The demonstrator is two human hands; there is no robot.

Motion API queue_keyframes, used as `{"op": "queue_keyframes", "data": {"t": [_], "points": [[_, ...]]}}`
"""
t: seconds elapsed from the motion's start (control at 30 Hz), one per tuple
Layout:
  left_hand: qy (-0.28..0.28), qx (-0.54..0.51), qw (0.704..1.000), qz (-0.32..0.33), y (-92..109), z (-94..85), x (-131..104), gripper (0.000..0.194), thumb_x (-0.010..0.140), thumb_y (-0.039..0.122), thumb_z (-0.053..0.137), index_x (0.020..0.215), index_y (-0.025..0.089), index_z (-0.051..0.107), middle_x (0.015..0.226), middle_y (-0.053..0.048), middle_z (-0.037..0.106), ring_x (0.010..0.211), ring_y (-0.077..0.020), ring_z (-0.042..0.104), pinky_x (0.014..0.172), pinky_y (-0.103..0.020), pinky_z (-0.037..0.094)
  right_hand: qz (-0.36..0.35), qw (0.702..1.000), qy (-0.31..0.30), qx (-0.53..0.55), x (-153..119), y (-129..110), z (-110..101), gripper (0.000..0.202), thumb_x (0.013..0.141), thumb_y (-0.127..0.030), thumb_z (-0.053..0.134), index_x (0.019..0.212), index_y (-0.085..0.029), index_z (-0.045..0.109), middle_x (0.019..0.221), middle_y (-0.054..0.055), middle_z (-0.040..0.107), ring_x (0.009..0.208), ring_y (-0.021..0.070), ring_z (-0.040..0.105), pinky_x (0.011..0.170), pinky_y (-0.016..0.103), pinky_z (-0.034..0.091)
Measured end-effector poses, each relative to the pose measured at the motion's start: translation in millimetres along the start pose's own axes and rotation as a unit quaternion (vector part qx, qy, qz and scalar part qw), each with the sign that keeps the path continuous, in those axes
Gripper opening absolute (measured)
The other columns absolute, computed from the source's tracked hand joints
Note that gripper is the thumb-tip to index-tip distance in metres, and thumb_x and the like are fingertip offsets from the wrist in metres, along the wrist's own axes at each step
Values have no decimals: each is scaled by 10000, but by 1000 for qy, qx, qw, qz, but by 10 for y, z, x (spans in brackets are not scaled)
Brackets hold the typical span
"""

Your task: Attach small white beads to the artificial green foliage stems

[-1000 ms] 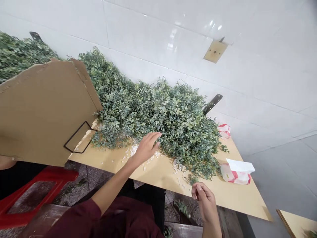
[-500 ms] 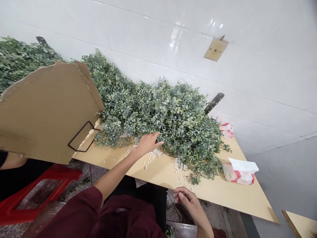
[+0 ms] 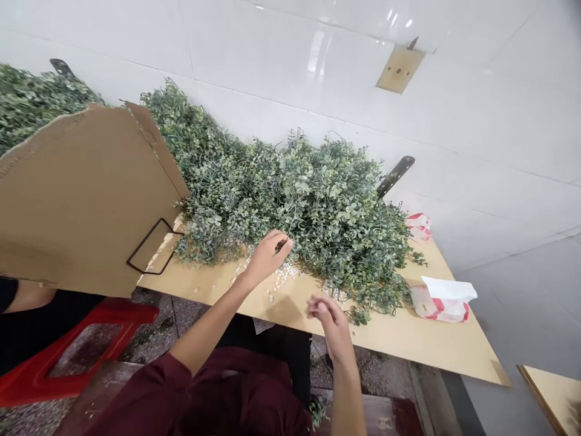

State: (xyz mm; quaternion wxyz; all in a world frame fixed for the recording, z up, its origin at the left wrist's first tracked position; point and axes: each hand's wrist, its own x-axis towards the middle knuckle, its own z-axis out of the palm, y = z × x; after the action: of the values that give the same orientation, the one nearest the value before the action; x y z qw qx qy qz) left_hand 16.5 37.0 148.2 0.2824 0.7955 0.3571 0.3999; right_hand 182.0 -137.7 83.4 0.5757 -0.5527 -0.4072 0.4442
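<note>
A long heap of green artificial leaf sprigs lies on the table against the wall. At its front edge, my left hand is closed in a pinch on a thin leafy sprig stem, part of it hidden by the fingers. My right hand is just in front of the heap, over the table's near edge, its fingers curled together and slightly blurred. What it holds, if anything, does not show. Small white pieces are scattered on the tabletop under and between my hands.
A big cardboard sheet stands at the left beside a black wire frame. Part of another person's arm shows below it, near a red stool. Red-and-white packets lie on the right of the wooden table.
My left hand has closed its fingers at the heap's front edge. My right hand has risen from below the table edge and moved toward the heap and my left hand.
</note>
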Motion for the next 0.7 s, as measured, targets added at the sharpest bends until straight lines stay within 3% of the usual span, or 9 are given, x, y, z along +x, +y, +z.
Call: {"op": "queue_keyframes", "data": {"t": [0.1, 0.17, 0.27, 0.37, 0.43, 0.57, 0.63, 0.7], "points": [[-45, -65, 997, 2, 25, 48, -83, 349, 981, 358, 373, 842, 163, 626, 900, -57, 615, 852, -162, 576, 793, -274, 440, -60, 998, -3, 17, 422, -148, 333, 503, 886, -425, 575, 1350, -272, 454, 1387, 114, 508, 1130, 234, 583, 871, 358, 518], [-75, -83, 993, 23, 20, 72, -131, 342, 972, 335, 388, 846, 163, 656, 945, -68, 643, 907, -174, 591, 824, -280, 448, -77, 997, 8, -11, 695, -235, 505, 599, 858, -446, 605, 1396, -268, 412, 1433, 113, 469, 1214, 239, 531, 908, 345, 502], [-94, -84, 992, 7, -52, 60, -164, 305, 947, 320, 422, 906, 180, 690, 981, -61, 684, 914, -180, 624, 831, -277, 465, -56, 997, -13, -49, 965, -269, 632, 516, 835, -467, 613, 1276, -207, 547, 1250, 118, 615, 1050, 229, 614, 830, 321, 516], [-24, -80, 991, -106, -196, 18, -94, 325, 931, 366, 430, 1075, 196, 666, 987, -51, 718, 775, -164, 660, 751, -264, 492, -36, 996, -15, -80, 1029, -208, 629, 397, 837, -472, 592, 1085, -167, 644, 920, 82, 695, 773, 188, 628, 648, 278, 495], [-14, -111, 978, -176, -291, 9, 21, 384, 917, 438, 438, 1124, 189, 644, 1038, -66, 718, 711, -153, 664, 689, -259, 499, -29, 995, -6, -91, 989, -165, 601, 362, 841, -465, 584, 1041, -171, 652, 783, 44, 664, 649, 155, 573, 555, 251, 441], [-161, -285, 910, -253, -373, 111, 295, 532, 865, 580, 478, 1023, 108, 667, 1023, -140, 715, 784, -173, 676, 602, -232, 490, -28, 998, 4, -48, 849, -126, 585, 317, 862, -471, 553, 970, -190, 651, 658, -12, 565, 524, 111, 441, 476, 232, 340], [-205, -330, 892, -230, -347, 224, 373, 492, 824, 557, 565, 950, 97, 687, 925, -131, 733, 757, -157, 664, 600, -216, 479, -14, 1000, 12, -5, 783, -105, 606, 306, 871, -475, 537, 908, -189, 640, 622, -22, 527, 511, 108, 408, 462, 231, 309], [-215, -348, 893, -188, -291, 357, 389, 436, 799, 517, 619, 872, 95, 700, 814, -105, 737, 664, -126, 632, 583, -205, 460, -1, 999, 30, 45, 725, -65, 635, 287, 879, -463, 531, 855, -191, 619, 592, -31, 489, 506, 106, 385, 461, 231, 291]]}}
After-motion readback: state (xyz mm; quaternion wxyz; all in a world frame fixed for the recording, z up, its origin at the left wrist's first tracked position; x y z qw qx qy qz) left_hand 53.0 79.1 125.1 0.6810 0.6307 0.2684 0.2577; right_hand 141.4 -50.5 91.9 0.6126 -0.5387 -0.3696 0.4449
